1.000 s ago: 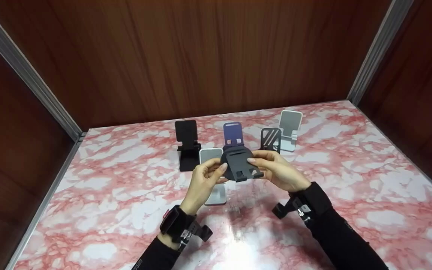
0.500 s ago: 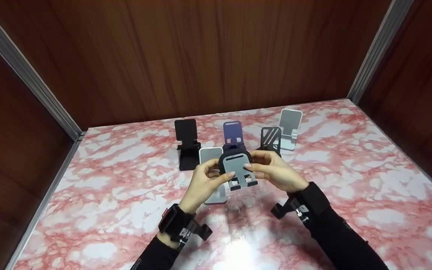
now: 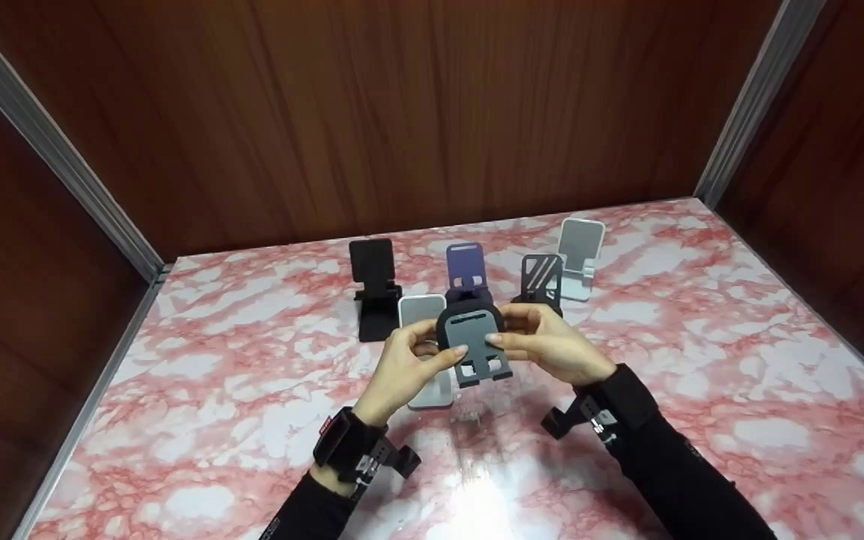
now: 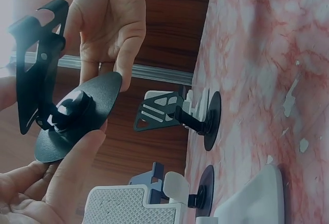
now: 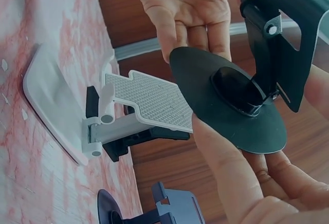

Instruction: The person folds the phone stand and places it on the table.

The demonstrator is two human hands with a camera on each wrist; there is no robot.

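Both hands hold up a black phone stand [image 3: 475, 339] with a round base and a slotted plate, above the table. My left hand [image 3: 408, 364] grips its left side, thumb on the plate's lower left. From the right, my right hand [image 3: 556, 346] holds it, with the thumb on the plate. In the left wrist view, the round base [image 4: 105, 103] shows edge-on between the hands, its folding arm and plate tilted away from it. The right wrist view shows fingers of both hands around the base [image 5: 205, 85]. A white phone stand [image 3: 432, 394] stands just behind the left hand, partly covered.
Behind the hands stand a black phone stand [image 3: 379, 319], a purple one [image 3: 466, 262], a dark slotted one [image 3: 541, 274] and a white-grey one [image 3: 580, 247]. The red-and-white marbled table [image 3: 252, 390] meets wood panels [image 3: 432, 112] at the back and sides.
The held stand's plate has turned from skewed to the right to nearly straight and now looks lighter grey. It sits slightly lower. Both hands kept their hold; the other stands stayed put.
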